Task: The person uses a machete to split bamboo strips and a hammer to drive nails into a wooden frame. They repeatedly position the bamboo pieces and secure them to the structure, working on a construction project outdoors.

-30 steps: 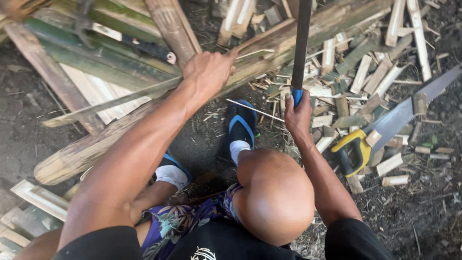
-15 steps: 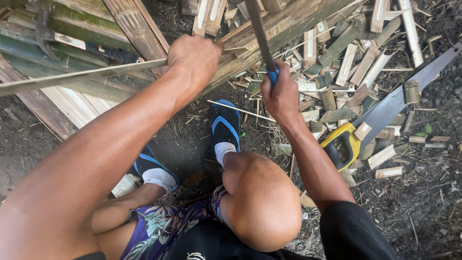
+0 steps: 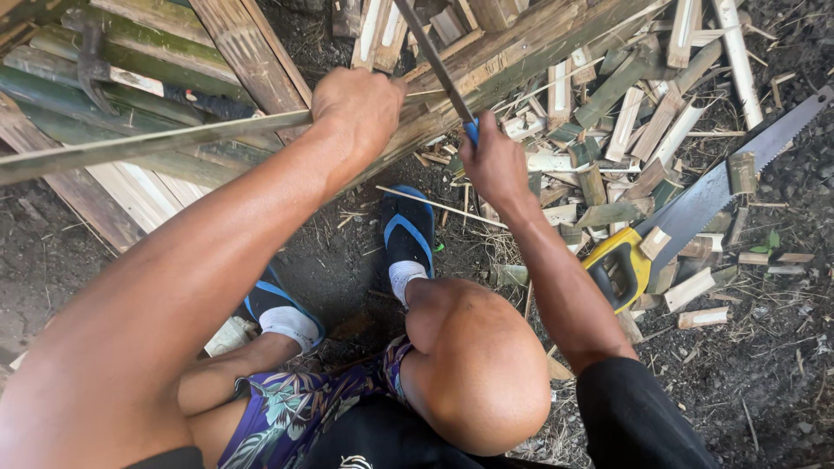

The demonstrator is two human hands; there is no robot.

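My left hand (image 3: pixel 363 108) grips a long thin bamboo strip (image 3: pixel 148 143) that runs out to the left edge. My right hand (image 3: pixel 493 163) holds the blue handle of a long dark blade (image 3: pixel 432 59), which slants up and left across the strip beside my left fist. Both hands work over a thick split bamboo pole (image 3: pixel 521 61) lying diagonally. My bent knee (image 3: pixel 478 365) and my feet in white socks and blue sandals (image 3: pixel 408 234) are below.
A hand saw with a yellow and black handle (image 3: pixel 686 217) lies on the ground at the right among several short cut bamboo pieces (image 3: pixel 625 122). Long green and pale bamboo slats (image 3: pixel 139 69) are stacked at the upper left. The ground is dark soil.
The blade has tilted from nearly upright to slanting left and has come closer to my left hand. The camera has shifted, so both hands sit nearer the middle of the view.
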